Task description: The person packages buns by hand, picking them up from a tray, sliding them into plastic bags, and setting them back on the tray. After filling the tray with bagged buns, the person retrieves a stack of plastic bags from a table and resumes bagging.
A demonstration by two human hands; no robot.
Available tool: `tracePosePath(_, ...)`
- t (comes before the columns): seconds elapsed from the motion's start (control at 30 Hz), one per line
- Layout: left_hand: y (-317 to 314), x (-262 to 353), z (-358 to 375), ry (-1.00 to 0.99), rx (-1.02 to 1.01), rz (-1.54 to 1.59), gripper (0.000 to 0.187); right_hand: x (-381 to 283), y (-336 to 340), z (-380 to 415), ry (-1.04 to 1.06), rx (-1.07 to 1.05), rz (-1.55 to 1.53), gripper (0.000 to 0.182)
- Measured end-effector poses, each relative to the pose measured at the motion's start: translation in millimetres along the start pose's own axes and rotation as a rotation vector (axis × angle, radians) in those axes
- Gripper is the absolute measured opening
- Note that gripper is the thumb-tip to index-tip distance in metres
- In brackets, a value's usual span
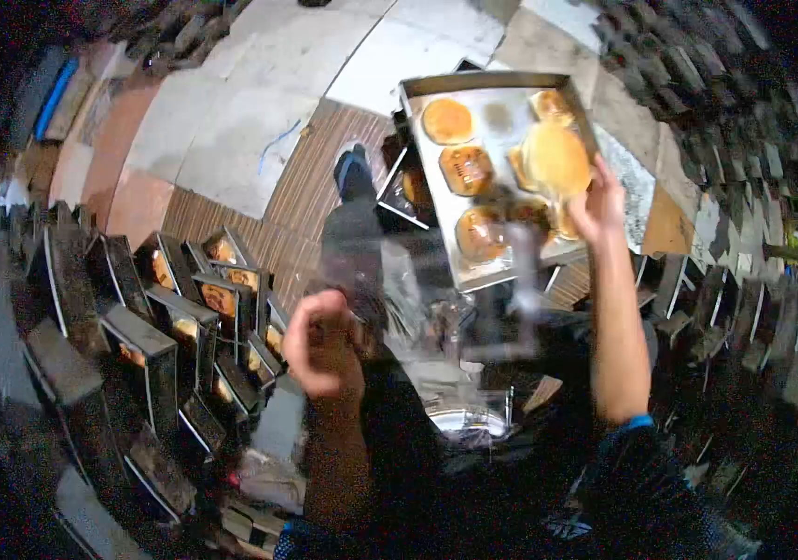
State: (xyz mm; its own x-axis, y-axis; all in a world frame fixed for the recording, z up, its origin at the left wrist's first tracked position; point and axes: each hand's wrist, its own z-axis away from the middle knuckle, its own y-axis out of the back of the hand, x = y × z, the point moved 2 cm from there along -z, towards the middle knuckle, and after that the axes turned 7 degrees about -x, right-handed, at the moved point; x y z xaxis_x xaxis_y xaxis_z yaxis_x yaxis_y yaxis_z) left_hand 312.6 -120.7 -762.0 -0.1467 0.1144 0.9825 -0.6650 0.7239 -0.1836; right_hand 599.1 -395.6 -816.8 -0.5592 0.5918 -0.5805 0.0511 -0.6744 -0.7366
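Note:
At the right, my right hand point(601, 203) grips a round yellow bun point(555, 161) by its lower right edge, above a metal tray point(499, 117). The tray holds several round baked buns, among them a golden one point(447, 121) at its upper left and browner ones point(465, 169) below. My left hand point(324, 343) is raised at the centre left, away from the tray, with its fingers curved and apart and nothing between them. A blurred, see-through plastic shape point(511, 317) shows below the tray; its outline is unclear.
Tilted dark trays with buns point(219, 299) crowd the left side. More dark trays point(725, 308) line the right. A dark shoe point(354, 175) stands on striped flooring point(310, 154). Pale floor panels point(231, 121) lie beyond, with a blue strip point(55, 100) at the far left.

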Motion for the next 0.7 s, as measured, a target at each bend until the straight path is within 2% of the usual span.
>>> tracePosePath(0.03,-6,6,-1,0.378,0.083,0.115,0.024,-1,-11,43,-0.041,-0.166,-0.033,0.04)
tracePosePath(0.07,-7,9,1,0.349,0.055,0.083,0.023,2,-13,75,-0.019,-0.488,-0.04,0.038)
tracePosePath(0.1,-9,5,5,0.318,0.028,0.046,0.023,11,0,112,-0.093,-0.272,0.0,0.039)
tracePosePath(0.13,-14,5,11,0.331,0.026,-0.033,0.021,18,-40,150,-0.104,-0.283,0.158,0.042)
tracePosePath(0.17,-19,8,20,0.337,-0.024,-0.09,0.018,23,-59,180,-0.238,-0.137,0.399,0.045)
tracePosePath(0.23,-33,19,42,0.164,-0.175,-0.295,0.016,45,-96,223,-0.177,-0.218,0.497,0.04)
tracePosePath(0.27,-36,28,53,0.125,-0.239,-0.296,0.013,46,-110,244,-0.156,-0.232,0.631,0.04)
tracePosePath(0.3,-28,24,61,-0.011,-0.334,-0.448,0.028,47,-122,264,-0.136,-0.245,0.764,0.039)
tracePosePath(0.37,-40,59,85,0.285,-0.339,0.145,0.057,50,-150,298,0.492,-0.33,1.219,0.04)
tracePosePath(0.4,-42,70,97,0.282,-0.455,0.332,0.078,55,-154,311,0.508,-0.475,1.317,0.043)
tracePosePath(0.43,-57,88,104,0.222,-0.432,0.54,0.076,59,-168,322,0.595,-0.64,1.291,0.048)
tracePosePath(0.53,-73,124,115,0.094,-0.424,0.785,0.068,73,-190,342,0.732,-0.785,1.577,0.051)
tracePosePath(0.57,-80,122,123,0.05,-0.479,0.761,0.067,72,-192,343,0.747,-0.792,1.572,0.051)
tracePosePath(0.63,-95,128,157,-0.047,-0.36,0.281,0.062,68,-197,341,0.84,-0.624,1.772,0.053)
tracePosePath(0.67,-100,136,159,0.027,-0.31,0.301,0.058,63,-202,343,0.802,-0.662,1.833,0.044)
tracePosePath(0.7,-96,137,154,0.023,-0.302,0.294,0.058,64,-205,350,0.804,-0.672,1.824,0.044)
